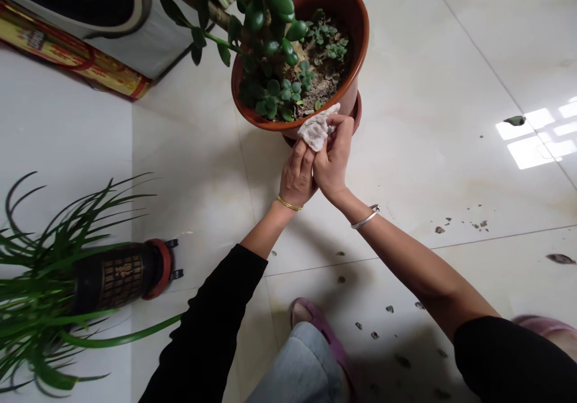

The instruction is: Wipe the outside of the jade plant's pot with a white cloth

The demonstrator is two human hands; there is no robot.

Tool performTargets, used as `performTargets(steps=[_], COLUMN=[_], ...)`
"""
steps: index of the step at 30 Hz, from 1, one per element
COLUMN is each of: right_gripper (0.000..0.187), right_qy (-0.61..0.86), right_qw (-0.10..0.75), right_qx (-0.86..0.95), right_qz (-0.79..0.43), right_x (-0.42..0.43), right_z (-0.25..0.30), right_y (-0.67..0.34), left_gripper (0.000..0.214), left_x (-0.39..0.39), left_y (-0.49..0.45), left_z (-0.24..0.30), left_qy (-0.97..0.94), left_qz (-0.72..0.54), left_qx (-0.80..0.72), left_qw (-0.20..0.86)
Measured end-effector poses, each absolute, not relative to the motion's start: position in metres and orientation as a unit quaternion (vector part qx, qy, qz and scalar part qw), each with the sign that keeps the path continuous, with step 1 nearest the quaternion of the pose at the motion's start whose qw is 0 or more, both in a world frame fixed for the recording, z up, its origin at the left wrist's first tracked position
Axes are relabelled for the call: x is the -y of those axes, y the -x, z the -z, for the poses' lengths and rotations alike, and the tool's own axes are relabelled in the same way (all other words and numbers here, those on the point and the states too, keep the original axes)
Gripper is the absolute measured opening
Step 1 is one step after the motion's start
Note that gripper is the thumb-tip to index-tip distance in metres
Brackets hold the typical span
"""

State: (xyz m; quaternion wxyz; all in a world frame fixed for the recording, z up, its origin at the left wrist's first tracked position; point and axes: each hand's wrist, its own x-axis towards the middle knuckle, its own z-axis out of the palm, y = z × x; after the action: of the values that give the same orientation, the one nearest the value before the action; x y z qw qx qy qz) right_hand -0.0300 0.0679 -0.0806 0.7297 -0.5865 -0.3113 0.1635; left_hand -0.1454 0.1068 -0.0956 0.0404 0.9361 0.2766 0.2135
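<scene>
1. The white cloth is at the near edge of the flowerpot, bunched against the rim or just under it; the contact itself is hidden by the folds. Bunching probably gives the fingers a thicker pad to press with.

2. The flowerpot stands upright on the floor, with a saucer under it, most likely there to catch water and grit. Its soil and small succulents face the camera, so the work seems to be on the outside.

3. The right hand is nearly closed, with its forefinger bent over the cloth and the other fingers curled in; it has hold of the cloth.

4. The left hand lies beside it, the two touching along their inner edges. Its fingers are close together and partly bent, their tips at the cloth's lower border (whether they pinch it or merely steady it, I cannot tell).

5. Both forearms reach forward and converge into a narrow V, which likely concentrates pressure on one spot. The right sleeve sits up near the elbow, the left sleeve about mid-forearm, perhaps to keep the cuffs clean.

6. Fallen leaves and crumbs dot the floor near the feet.
</scene>
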Motion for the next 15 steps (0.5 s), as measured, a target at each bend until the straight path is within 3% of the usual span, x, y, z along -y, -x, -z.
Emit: performTargets(steps=[6, 15], right_gripper=[0.025, 0.036], right_qy=[0.634, 0.591], right_qw=[0.643, 0.612], right_qx=[0.419, 0.486], right_qz=[-0.094, -0.199], right_x=[-0.062, -0.068], right_z=[0.063, 0.059], right_y=[-0.001, 0.008], left_gripper=[0.042, 0.04], left_x=[-0.115, -0.139], left_y=[0.142, 0.14], left_z=[0.067, 0.046], left_qy=[-0.924, -0.888], left_qz=[-0.211, -0.274], left_qx=[-0.317, -0.366], left_qw=[-0.02, -0.052])
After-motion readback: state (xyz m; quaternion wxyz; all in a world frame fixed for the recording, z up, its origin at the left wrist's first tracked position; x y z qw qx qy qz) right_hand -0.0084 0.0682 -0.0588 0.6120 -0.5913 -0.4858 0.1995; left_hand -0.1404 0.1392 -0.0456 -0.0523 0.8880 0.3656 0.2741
